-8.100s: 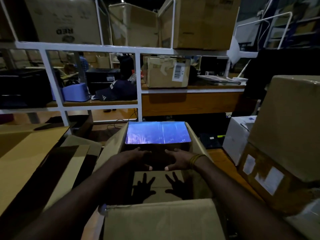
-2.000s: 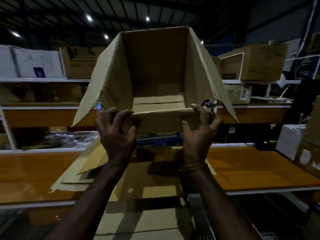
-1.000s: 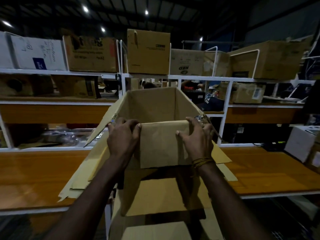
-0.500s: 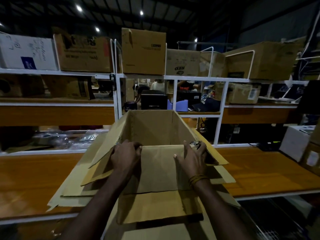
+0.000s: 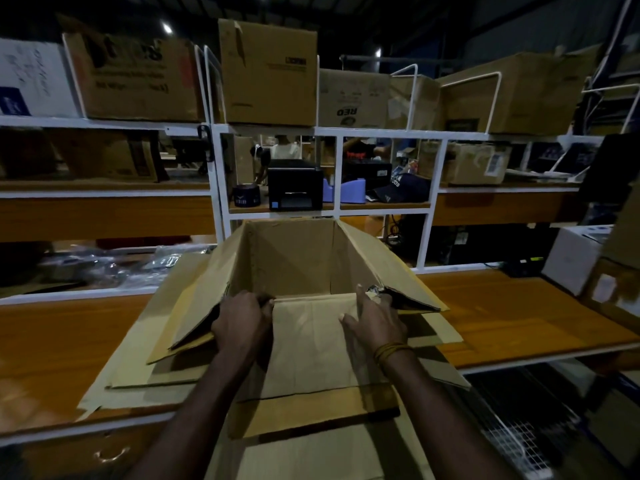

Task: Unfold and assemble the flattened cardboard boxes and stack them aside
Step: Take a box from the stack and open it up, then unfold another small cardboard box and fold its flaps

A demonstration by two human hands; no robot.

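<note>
An opened brown cardboard box point(image 5: 291, 258) stands upright on the wooden bench, mouth up, side flaps spread left and right. Its near flap hangs down toward me. My left hand point(image 5: 239, 323) grips the near rim at the left corner, fingers curled over the edge. At the right corner my right hand point(image 5: 375, 318) holds the same rim, fingers partly spread on the flap. Under the box lie flattened cardboard sheets point(image 5: 138, 358). The box floor is hidden behind the near wall.
The wooden bench point(image 5: 512, 313) runs left to right. Behind it a white shelf frame point(image 5: 218, 174) carries a black printer point(image 5: 294, 188), a blue tape dispenser point(image 5: 346, 192), a cap and many cartons. A white box point(image 5: 571, 261) and cartons stand at the far right.
The box came down from face height onto the bench, turning mouth up. Both hands kept hold of the near rim and sank with it.
</note>
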